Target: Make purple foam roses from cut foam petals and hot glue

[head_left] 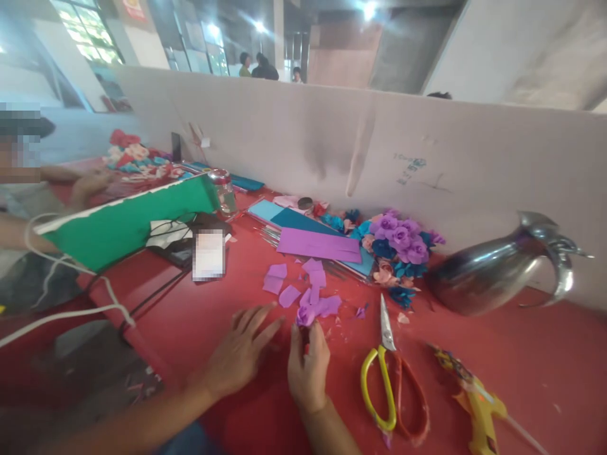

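My right hand (pixel 309 363) pinches a small purple paper flower (pixel 305 315) from below, between thumb and fingers, over the red table (pixel 190 341). The grip hides the flower's lower end. To its left, my left hand (pixel 237 354) is open, palm down, with fingers stretched toward the flower and nothing in them. Loose purple paper petals (pixel 289 296) lie just beyond the flower; some overlap it in view. Right of my right hand lie scissors (pixel 387 332) with one yellow and one red handle, blades pointing away. A yellow glue gun (pixel 478 401) rests farther right.
Behind the petals lie a purple paper sheet (pixel 320 245) and a bunch of paper flowers (pixel 398 239). A metal jug (pixel 484 275) stands at the right. Left are a green board (pixel 133 224), a glass jar (pixel 224 196) and white cables (pixel 111 297). Another person's hand (pixel 92 183) is beyond the board.
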`<act>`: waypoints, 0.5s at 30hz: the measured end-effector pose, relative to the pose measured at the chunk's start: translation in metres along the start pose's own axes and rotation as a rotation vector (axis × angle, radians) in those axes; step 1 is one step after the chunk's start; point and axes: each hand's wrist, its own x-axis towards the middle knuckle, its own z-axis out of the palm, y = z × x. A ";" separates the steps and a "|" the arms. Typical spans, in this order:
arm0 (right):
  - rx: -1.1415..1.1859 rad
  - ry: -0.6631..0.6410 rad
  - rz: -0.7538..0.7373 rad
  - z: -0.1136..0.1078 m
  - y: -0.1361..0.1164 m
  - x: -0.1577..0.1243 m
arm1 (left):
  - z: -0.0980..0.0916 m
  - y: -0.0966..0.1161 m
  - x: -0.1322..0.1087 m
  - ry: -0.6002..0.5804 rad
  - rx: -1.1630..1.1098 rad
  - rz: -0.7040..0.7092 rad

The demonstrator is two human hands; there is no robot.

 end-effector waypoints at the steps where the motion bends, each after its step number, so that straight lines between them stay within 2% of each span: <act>1: 0.010 -0.007 0.009 0.000 0.001 -0.001 | 0.000 0.000 0.000 -0.004 0.010 0.006; 5: 0.034 -0.068 -0.010 0.001 0.002 -0.005 | 0.001 -0.002 0.001 -0.020 0.031 0.006; 8: 0.049 -0.097 -0.040 0.000 0.000 -0.005 | 0.002 -0.003 0.001 0.014 0.029 -0.019; 15: 0.030 -0.053 -0.053 -0.002 0.001 0.000 | 0.002 0.003 0.005 0.024 0.037 -0.041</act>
